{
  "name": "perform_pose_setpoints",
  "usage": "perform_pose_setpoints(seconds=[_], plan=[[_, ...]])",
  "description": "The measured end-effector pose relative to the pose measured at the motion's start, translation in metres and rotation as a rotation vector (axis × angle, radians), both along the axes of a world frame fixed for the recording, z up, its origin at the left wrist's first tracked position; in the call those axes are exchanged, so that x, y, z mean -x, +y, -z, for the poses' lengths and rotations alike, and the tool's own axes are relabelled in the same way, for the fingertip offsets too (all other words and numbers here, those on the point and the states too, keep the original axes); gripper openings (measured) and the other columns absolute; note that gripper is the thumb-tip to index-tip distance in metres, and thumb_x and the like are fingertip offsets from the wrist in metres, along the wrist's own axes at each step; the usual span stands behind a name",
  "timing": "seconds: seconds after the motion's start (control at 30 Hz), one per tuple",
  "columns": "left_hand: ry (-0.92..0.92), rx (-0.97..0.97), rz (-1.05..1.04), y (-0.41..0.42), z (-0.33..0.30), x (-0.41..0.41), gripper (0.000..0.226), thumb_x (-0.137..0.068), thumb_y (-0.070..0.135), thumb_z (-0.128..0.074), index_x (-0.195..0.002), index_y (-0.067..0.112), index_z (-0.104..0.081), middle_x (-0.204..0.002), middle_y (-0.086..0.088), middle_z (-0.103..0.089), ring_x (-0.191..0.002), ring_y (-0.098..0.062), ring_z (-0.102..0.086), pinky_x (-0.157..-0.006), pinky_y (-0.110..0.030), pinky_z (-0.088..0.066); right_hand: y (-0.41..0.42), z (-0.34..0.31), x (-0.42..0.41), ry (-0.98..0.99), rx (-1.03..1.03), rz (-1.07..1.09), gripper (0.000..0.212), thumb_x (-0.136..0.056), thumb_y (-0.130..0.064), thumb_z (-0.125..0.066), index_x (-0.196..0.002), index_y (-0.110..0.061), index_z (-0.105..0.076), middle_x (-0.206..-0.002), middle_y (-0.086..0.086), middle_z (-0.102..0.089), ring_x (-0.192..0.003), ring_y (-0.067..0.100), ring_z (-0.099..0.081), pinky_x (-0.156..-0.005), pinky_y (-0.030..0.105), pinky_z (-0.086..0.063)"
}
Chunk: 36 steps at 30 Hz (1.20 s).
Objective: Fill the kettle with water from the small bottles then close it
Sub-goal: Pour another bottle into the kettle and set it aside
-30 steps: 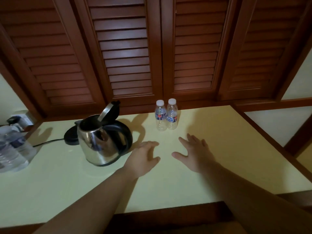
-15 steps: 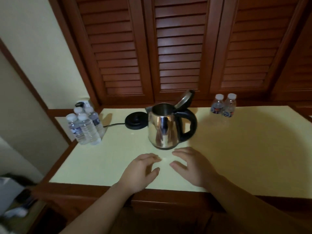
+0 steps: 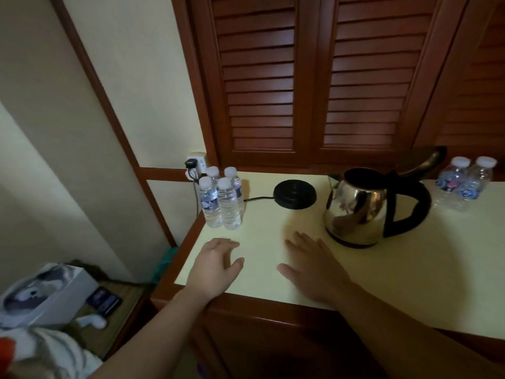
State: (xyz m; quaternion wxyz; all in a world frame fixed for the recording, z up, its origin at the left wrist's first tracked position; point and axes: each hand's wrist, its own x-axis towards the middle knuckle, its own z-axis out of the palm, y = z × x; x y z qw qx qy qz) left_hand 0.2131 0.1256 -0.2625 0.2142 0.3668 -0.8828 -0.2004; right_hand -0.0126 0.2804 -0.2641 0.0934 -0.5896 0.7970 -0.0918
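Observation:
A steel kettle (image 3: pixel 355 209) with a black handle stands on the pale yellow counter (image 3: pixel 410 269), its lid (image 3: pixel 426 160) tipped up and open. Its black base (image 3: pixel 295 194) lies apart to the left. Several capped small water bottles (image 3: pixel 221 201) stand in a cluster at the counter's back left corner. Two more small bottles (image 3: pixel 464 184) stand right of the kettle. My left hand (image 3: pixel 216 266) rests near the counter's front left edge, fingers apart and holding nothing. My right hand (image 3: pixel 314 269) lies flat in front of the kettle, also holding nothing.
Brown louvred shutters (image 3: pixel 314 91) rise behind the counter. A wall socket with a plug (image 3: pixel 195 165) sits at the back left, and a cord runs to the base. Below left, a lower wooden shelf carries a white box (image 3: pixel 46 294) and a dark phone (image 3: pixel 105 300).
The view has swung left, so the kettle and the two bottles now sit further right and the bottle cluster is nearer the middle. Both hands have shifted left along the counter's front.

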Motion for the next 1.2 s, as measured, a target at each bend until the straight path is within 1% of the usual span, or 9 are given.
perform_pose_setpoints(seconds=[0.17, 0.3, 0.4, 0.6, 0.8, 0.87, 0.93, 1.07, 1.2], plan=[[0.176, -0.114, -0.183, -0.034, -0.013, -0.013, 0.058, -0.087, 0.044, -0.077, -0.136, 0.018, -0.06, -0.129, 0.004, -0.061, -0.116, -0.012, -0.057, -0.098, -0.031, -0.05, 0.002, 0.001, 0.003, 0.028, -0.038, -0.002, 0.074, -0.103, -0.067, -0.025, -0.165, -0.032, -0.006, -0.173, -0.005, 0.007, -0.158, 0.01, 0.01, -0.127, 0.039, 0.007], [0.34, -0.317, -0.262, -0.055, -0.029, -0.005, 0.071, -0.088, 0.033, -0.08, -0.148, 0.014, -0.047, -0.141, 0.001, -0.061, -0.128, -0.017, -0.059, -0.102, -0.031, -0.049, 0.002, 0.0, 0.001, 0.021, -0.037, 0.018, 0.074, -0.101, -0.069, -0.026, -0.165, -0.035, -0.007, -0.173, -0.009, 0.006, -0.157, 0.006, 0.01, -0.127, 0.035, 0.008], [0.353, -0.389, -0.254, -0.071, -0.036, 0.003, 0.078, -0.091, 0.029, -0.078, -0.156, 0.016, -0.038, -0.147, 0.0, -0.059, -0.133, -0.02, -0.058, -0.106, -0.033, -0.048, 0.003, 0.0, 0.003, 0.014, -0.036, 0.028, 0.075, -0.1, -0.072, -0.025, -0.164, -0.037, -0.008, -0.172, -0.011, 0.006, -0.156, 0.003, 0.01, -0.126, 0.033, 0.008], [0.33, -0.364, -0.181, -0.092, -0.037, 0.016, 0.059, -0.091, 0.023, -0.078, -0.144, 0.019, -0.052, -0.132, 0.002, -0.068, -0.121, -0.02, -0.065, -0.099, -0.033, -0.05, 0.003, 0.001, 0.005, 0.003, -0.037, 0.035, 0.074, -0.1, -0.072, -0.027, -0.164, -0.038, -0.009, -0.172, -0.012, 0.005, -0.155, 0.001, 0.009, -0.125, 0.03, 0.009], [0.378, -0.359, -0.181, -0.073, -0.034, 0.008, 0.052, -0.093, 0.023, -0.077, -0.139, 0.018, -0.054, -0.125, 0.007, -0.069, -0.112, -0.011, -0.065, -0.097, -0.029, -0.05, 0.005, 0.0, 0.005, -0.025, -0.02, 0.028, 0.077, -0.097, -0.075, -0.025, -0.164, -0.039, -0.01, -0.172, -0.013, 0.004, -0.155, 0.0, 0.009, -0.126, 0.031, 0.008], [0.391, -0.344, -0.19, -0.062, -0.031, 0.002, 0.047, -0.092, 0.022, -0.077, -0.134, 0.019, -0.056, -0.117, 0.008, -0.07, -0.1, -0.002, -0.066, -0.091, -0.019, -0.052, 0.006, -0.001, 0.004, -0.035, -0.02, 0.03, 0.075, -0.099, -0.072, -0.028, -0.164, -0.038, -0.01, -0.172, -0.012, 0.004, -0.156, 0.002, 0.009, -0.127, 0.033, 0.007], [0.388, -0.326, -0.189, -0.049, -0.027, -0.003, 0.047, -0.091, 0.023, -0.079, -0.132, 0.021, -0.057, -0.111, 0.012, -0.069, -0.089, 0.01, -0.064, -0.076, -0.004, -0.048, 0.007, -0.003, 0.004, -0.053, -0.015, 0.031, 0.074, -0.101, -0.069, -0.032, -0.164, -0.036, -0.013, -0.173, -0.01, 0.003, -0.156, 0.004, 0.007, -0.127, 0.032, 0.007], [0.367, -0.33, -0.117, -0.022, -0.019, -0.001, 0.049, -0.087, 0.032, -0.082, -0.129, 0.03, -0.058, -0.113, 0.02, -0.07, -0.1, 0.009, -0.066, -0.084, -0.01, -0.052, 0.009, -0.007, 0.006, -0.124, 0.01, 0.033, 0.074, -0.102, -0.064, -0.041, -0.164, -0.033, -0.016, -0.173, -0.007, 0.001, -0.157, 0.007, 0.004, -0.124, 0.029, 0.006], [0.344, -0.314, -0.019, 0.006, -0.015, 0.019, 0.044, -0.086, 0.029, -0.083, -0.124, 0.03, -0.06, -0.11, 0.018, -0.073, -0.099, 0.008, -0.067, -0.08, -0.007, -0.052, 0.014, -0.015, 0.012, -0.217, 0.069, 0.043, 0.074, -0.101, -0.063, -0.047, -0.163, -0.033, -0.021, -0.172, -0.012, -0.002, -0.157, 0.008, -0.003, -0.125, 0.029, -0.006]])
